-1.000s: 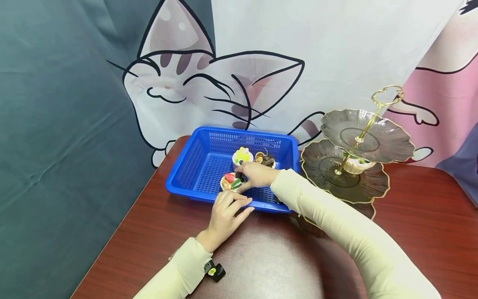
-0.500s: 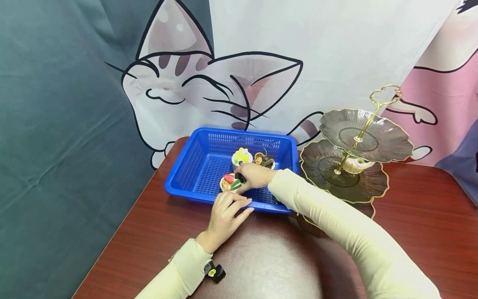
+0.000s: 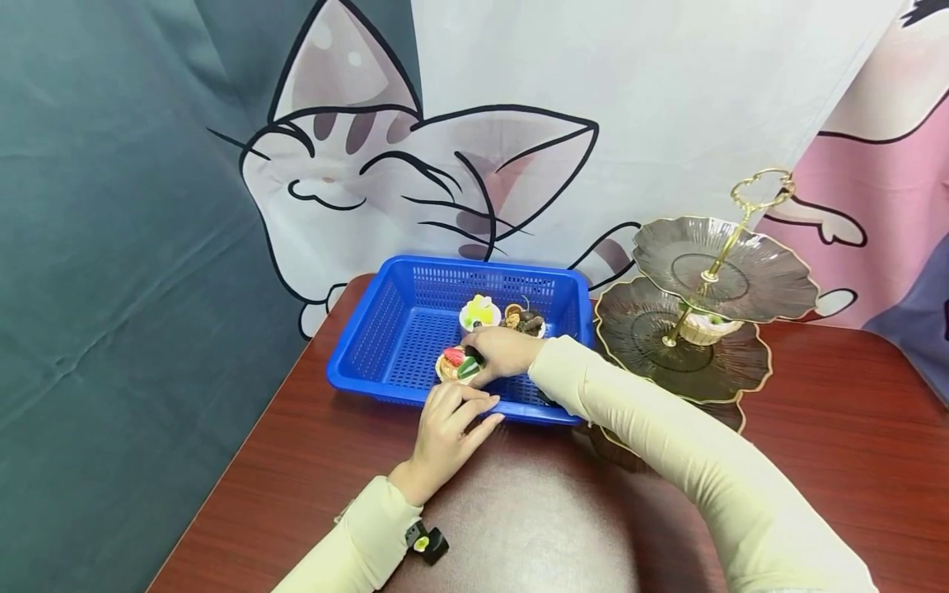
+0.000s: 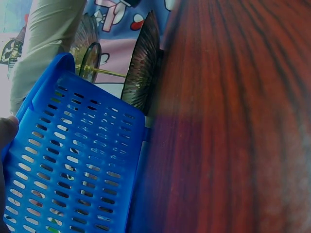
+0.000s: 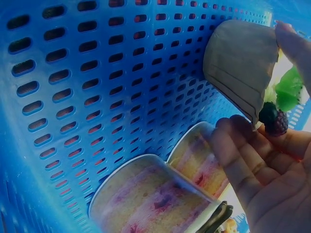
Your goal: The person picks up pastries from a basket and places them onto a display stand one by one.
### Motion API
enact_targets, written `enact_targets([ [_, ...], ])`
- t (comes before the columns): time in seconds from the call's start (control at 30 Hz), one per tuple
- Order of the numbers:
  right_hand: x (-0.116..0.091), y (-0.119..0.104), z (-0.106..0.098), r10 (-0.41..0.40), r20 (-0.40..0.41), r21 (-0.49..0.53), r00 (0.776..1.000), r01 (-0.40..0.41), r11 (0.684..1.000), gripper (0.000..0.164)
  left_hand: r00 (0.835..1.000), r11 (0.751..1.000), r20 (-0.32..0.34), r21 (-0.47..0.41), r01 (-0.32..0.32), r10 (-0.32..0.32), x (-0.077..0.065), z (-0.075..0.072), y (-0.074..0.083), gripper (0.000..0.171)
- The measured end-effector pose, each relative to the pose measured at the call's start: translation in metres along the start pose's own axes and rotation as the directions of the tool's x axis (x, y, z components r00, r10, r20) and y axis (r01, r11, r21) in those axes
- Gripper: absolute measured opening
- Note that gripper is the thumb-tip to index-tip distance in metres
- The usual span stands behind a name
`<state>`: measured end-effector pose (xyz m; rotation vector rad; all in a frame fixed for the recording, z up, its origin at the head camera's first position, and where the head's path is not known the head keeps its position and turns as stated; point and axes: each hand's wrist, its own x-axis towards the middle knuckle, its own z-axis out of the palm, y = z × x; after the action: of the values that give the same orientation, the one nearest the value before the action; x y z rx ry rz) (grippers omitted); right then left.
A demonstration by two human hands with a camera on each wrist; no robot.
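A blue perforated basket (image 3: 400, 391) sits on the table. My left hand (image 3: 445, 424) grips its near rim, fingers over the top and thumb outside. Inside the basket, my right hand (image 3: 502, 352) holds a fruit-topped cupcake (image 3: 455, 363) in a paper cup. The right wrist view has the cupcake (image 5: 240, 65) tilted, with the thumb at one side of its rim and curled fingers at the other. Kiwi and dark berries show on top. A yellow-topped cake cup (image 3: 479, 312) and a chocolate-topped cake cup (image 3: 525, 319) stand behind the right hand.
To the right of the basket stands a tiered stand with a gold handle (image 3: 764, 189). Its top plate (image 3: 771, 280) bears nothing; a cupcake (image 3: 704, 328) rests on the middle plate (image 3: 630, 338). The right sleeve (image 3: 667, 436) passes across the stand's lower plate. A printed cat curtain (image 3: 519, 49) hangs behind.
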<state>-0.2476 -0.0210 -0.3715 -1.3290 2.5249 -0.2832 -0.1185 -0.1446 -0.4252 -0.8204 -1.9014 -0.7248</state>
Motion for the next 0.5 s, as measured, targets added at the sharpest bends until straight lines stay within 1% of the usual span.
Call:
enact_targets([
  [0.23,0.0014,0.0003,0.0005,-0.020,-0.028,0.003,0.999,0.020,1.000,0.050,1.000,1.000,-0.007,0.002,-0.003,0.003,-0.0008,0.0008,-0.0009,0.021],
  [0.4,0.0026,0.0020,0.0019,-0.004,-0.045,0.002,0.999,0.004,1.000,0.041,1.000,1.000,-0.007,0.004,-0.002,0.002,-0.0016,0.0013,-0.0012,0.019],
  [0.5,0.0030,0.0029,0.0025,0.009,-0.053,-0.005,0.999,-0.009,1.000,0.040,1.000,1.000,-0.006,0.008,-0.002,0.002,-0.0018,0.0010,-0.0010,0.020],
])
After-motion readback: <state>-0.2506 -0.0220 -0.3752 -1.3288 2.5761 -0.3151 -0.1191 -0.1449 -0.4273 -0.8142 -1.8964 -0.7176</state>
